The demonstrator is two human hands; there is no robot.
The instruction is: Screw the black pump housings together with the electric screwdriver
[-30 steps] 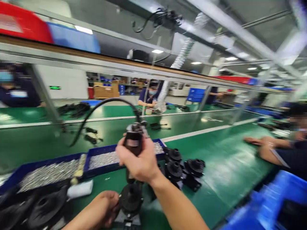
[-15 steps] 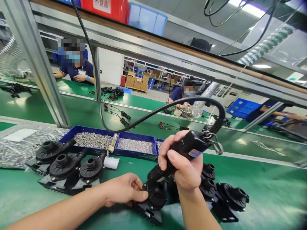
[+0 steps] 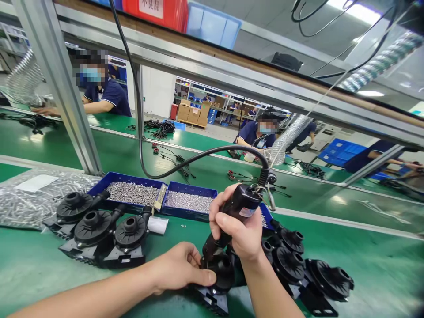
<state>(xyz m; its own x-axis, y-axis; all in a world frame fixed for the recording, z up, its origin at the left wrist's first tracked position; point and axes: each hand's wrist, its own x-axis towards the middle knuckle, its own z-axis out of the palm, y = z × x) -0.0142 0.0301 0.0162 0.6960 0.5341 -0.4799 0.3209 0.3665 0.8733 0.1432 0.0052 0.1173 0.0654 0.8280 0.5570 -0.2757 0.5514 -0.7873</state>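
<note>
My right hand [image 3: 236, 221] is wrapped round a black electric screwdriver [image 3: 247, 199], its cable leaving from the top. The tool's lower end meets a black round pump housing [image 3: 222, 271] on the green bench; the tip itself is hidden. Thumb and fingers of my left hand [image 3: 185, 267] grip that housing at its left side. Several similar pump housings [image 3: 93, 227] stand to the left on flat brackets. More of them, such as one dark housing [image 3: 329, 280], lie to the right of my right wrist.
Behind the hands are blue bins, one with long screws [image 3: 132, 193] and one with small metal parts [image 3: 188, 201]. A clear bag of metal parts [image 3: 43, 198] lies at left. The cable [image 3: 185, 165] loops ahead. Co-workers sit across the bench; a metal frame post [image 3: 62, 88] rises left.
The screwdriver has tilted more upright, its cable end moving left. My left hand still grips the pump housing. The whole view has shifted slightly.
</note>
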